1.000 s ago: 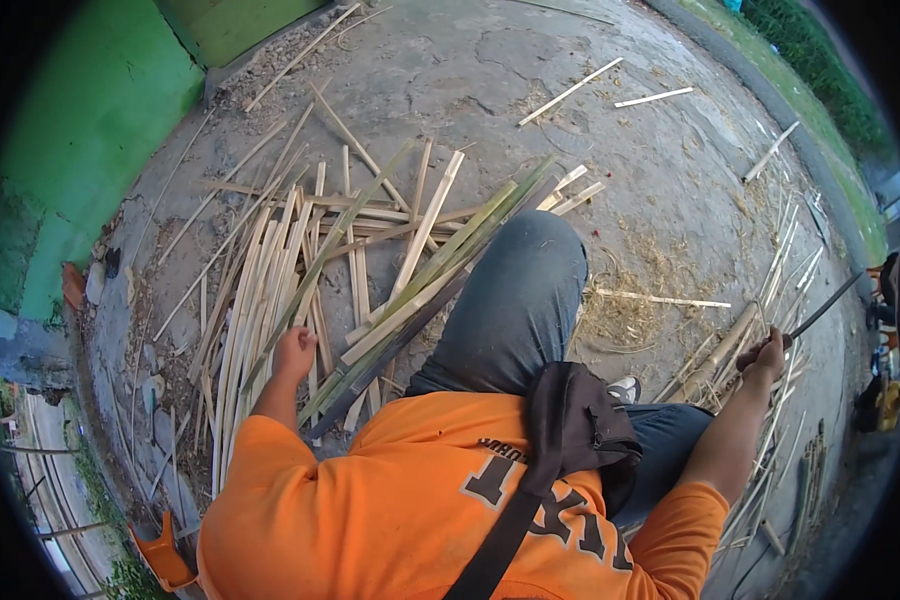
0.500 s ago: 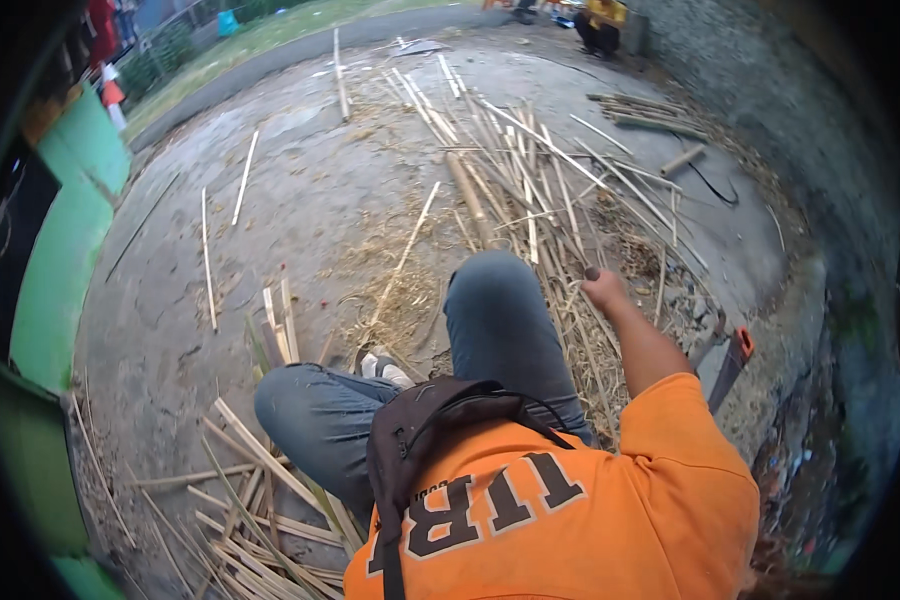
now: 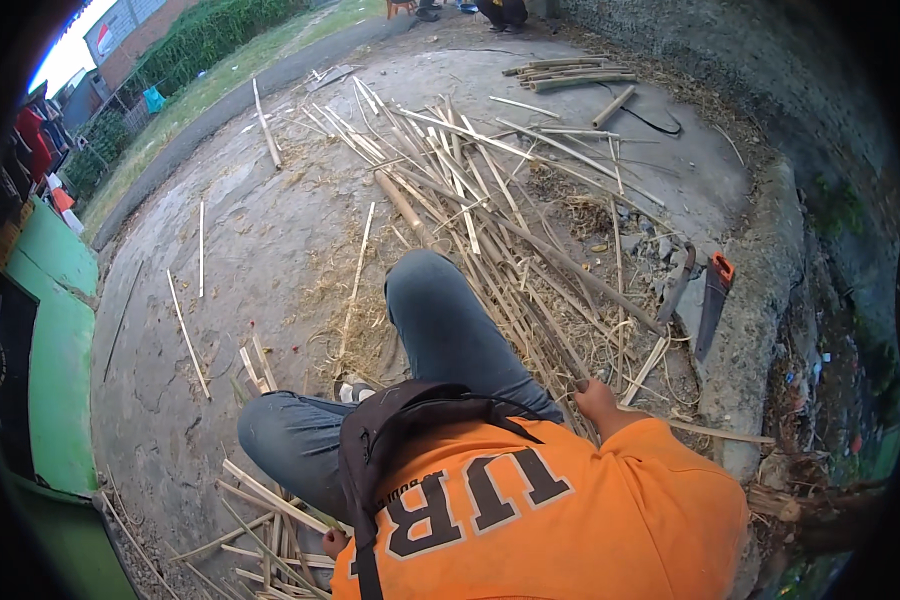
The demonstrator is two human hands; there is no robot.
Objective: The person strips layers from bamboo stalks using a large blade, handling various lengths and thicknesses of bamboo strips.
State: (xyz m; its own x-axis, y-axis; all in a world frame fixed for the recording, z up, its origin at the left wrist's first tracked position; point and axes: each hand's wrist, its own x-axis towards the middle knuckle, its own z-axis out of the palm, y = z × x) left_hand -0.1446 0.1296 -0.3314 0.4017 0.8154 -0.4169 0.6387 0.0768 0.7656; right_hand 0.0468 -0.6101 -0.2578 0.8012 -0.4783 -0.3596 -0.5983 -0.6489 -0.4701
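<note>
My right hand (image 3: pixel 597 399) is closed in a fist at the near end of the pile of bamboo strips (image 3: pixel 470 205), just right of my raised knee. A small dark end shows at its top, but what it grips is too hidden to name. At the lower left, my left hand (image 3: pixel 335 542) is partly covered by my orange shirt. Its fingers are closed at the end of a pale bamboo strip (image 3: pixel 275 497), above a heap of similar strips. A thick bamboo pole (image 3: pixel 402 208) lies in the larger pile ahead.
To the right, a handsaw (image 3: pixel 712 305) with an orange handle lies beside a broad-bladed knife (image 3: pixel 679 285). Bamboo poles (image 3: pixel 570 75) are stacked at the far right by the wall. Shavings (image 3: pixel 320 290) litter the concrete. A green wall (image 3: pixel 55 380) stands left; a person (image 3: pixel 502 12) is far off.
My right hand has come back toward my body, and my left hand has come into view at the lower left. The view has shifted, showing more of the right side.
</note>
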